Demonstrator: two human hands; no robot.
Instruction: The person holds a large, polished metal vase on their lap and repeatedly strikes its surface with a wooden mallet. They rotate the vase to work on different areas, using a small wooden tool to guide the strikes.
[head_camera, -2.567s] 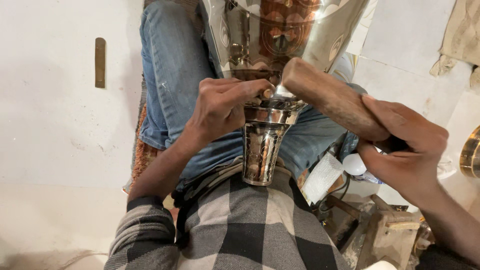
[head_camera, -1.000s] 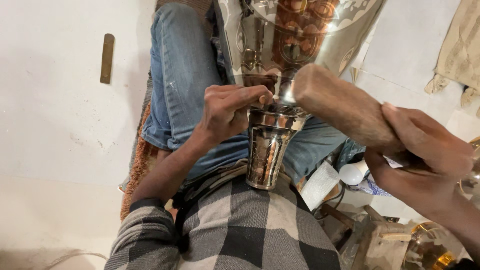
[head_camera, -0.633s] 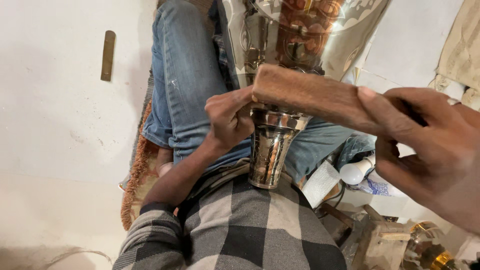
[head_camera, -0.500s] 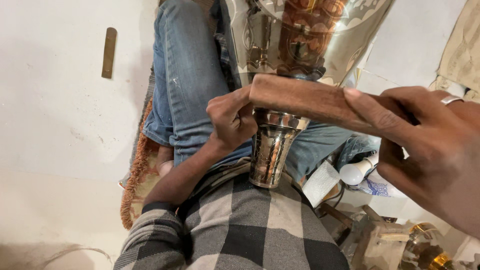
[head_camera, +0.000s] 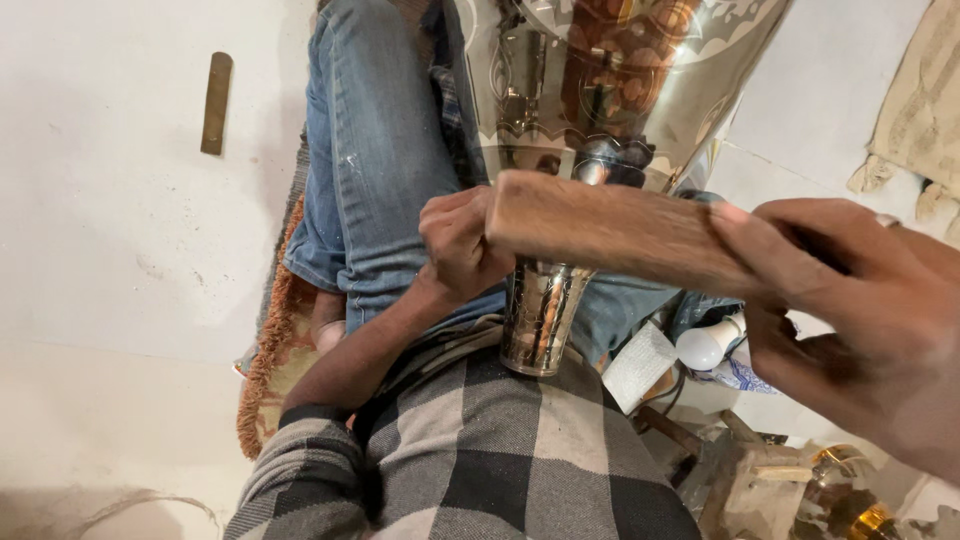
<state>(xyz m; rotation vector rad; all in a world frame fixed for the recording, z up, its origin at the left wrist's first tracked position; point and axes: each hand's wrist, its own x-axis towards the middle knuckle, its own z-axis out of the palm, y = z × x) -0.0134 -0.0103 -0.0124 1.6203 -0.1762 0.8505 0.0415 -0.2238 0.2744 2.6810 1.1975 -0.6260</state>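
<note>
Wooden brown mallet block (head_camera: 610, 232), clenched in the right hand (head_camera: 850, 320), may glance off the shiny engraved metal vessel (head_camera: 590, 150) and strike the left hand (head_camera: 462, 245) gripping its narrow neck.

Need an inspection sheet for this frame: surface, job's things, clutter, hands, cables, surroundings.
Surface: pale whitish floor, scuffed.
Job's things: large shiny engraved metal vessel lying along the lap, narrow neck toward the checked shirt; brown wooden mallet block across it.
Clutter: white light bulb, flat brass strip, brass parts lower right.
Hands: left hand at the neck by the block's end; right hand grips the block.
Cables: thin cord lower left.
Surroundings: beige cloth, fringed rug.
</note>
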